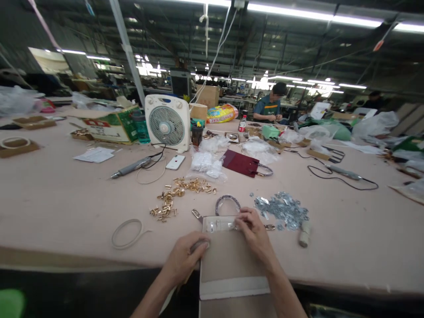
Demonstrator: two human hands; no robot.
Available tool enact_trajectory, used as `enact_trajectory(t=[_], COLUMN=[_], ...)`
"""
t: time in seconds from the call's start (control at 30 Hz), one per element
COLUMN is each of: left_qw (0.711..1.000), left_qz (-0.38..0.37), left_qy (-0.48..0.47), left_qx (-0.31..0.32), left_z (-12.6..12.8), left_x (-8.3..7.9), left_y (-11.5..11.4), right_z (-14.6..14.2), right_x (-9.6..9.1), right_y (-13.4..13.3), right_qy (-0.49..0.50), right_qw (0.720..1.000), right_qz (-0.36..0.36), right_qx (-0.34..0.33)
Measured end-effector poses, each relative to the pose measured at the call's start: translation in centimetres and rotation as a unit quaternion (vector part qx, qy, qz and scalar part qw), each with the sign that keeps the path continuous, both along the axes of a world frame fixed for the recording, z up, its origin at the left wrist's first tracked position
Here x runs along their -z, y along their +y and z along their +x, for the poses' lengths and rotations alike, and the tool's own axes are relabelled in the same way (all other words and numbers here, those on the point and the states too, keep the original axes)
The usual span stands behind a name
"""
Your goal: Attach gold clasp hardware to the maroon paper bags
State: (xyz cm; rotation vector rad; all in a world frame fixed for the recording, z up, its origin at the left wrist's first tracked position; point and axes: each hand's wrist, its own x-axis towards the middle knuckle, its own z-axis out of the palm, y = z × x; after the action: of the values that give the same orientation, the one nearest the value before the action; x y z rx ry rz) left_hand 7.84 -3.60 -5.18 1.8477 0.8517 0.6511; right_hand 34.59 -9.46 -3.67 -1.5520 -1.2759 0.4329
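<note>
In front of me a flat taupe bag panel (232,258) with a pale band (235,287) lies partly over the table's front edge. A dark patterned loop handle (228,198) stands out from its far edge. A clear plastic strip (221,225) lies along that edge. My left hand (183,256) is closed at the panel's left edge around a rounded grey object (199,245), whose kind I cannot make out. My right hand (253,232) pinches at the strip's right end; what lies between its fingertips is hidden. Metal-fitted tabs (197,215) stick out at both sides.
Gold-coloured metal fittings (168,203) lie loose beyond my left hand, small silver metal plates (285,211) beyond my right. Farther back are a dark red bag (241,163), a phone (175,162), a corded tool (130,168) and a fan (165,123). Another person (268,108) sits across the table.
</note>
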Motion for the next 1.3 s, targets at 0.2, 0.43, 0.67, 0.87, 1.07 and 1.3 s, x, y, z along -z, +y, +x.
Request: enact_trajectory(t=[0.2, 0.43, 0.67, 0.87, 1.07, 1.3], left_qw=[1.000, 0.999, 0.999, 0.999, 0.999, 1.000], left_qz=[0.021, 0.034, 0.040, 0.048, 0.046, -0.001], left_qy=[0.003, 0.012, 0.008, -0.001, -0.001, -0.020], left_qx=[-0.008, -0.002, -0.004, -0.016, -0.009, 0.000], left_z=[-0.4, -0.3, -0.2, -0.3, -0.6, -0.6], left_x=[0.1, 0.1, 0.0, 0.1, 0.1, -0.3], left_y=[-0.2, -0.1, -0.1, -0.3, -0.1, 0.0], right_z=[-1.2, -3.3, -3.5, -3.7, -4.2, -3.5], right_x=[0.5, 0.5, 0.7, 1.0, 1.3, 2.2], right_y=[-1.2, -1.4, -1.0, -0.9, -1.2, -0.4], right_qy=[0.131, 0.129, 0.104, 0.056, -0.015, -0.197], right_qw=[0.988, 0.986, 0.987, 0.987, 0.986, 0.966], right_qz=[-0.050, -0.090, -0.097, -0.111, -0.106, -0.027], right_qx=[0.067, 0.061, 0.080, 0.105, 0.124, 0.163])
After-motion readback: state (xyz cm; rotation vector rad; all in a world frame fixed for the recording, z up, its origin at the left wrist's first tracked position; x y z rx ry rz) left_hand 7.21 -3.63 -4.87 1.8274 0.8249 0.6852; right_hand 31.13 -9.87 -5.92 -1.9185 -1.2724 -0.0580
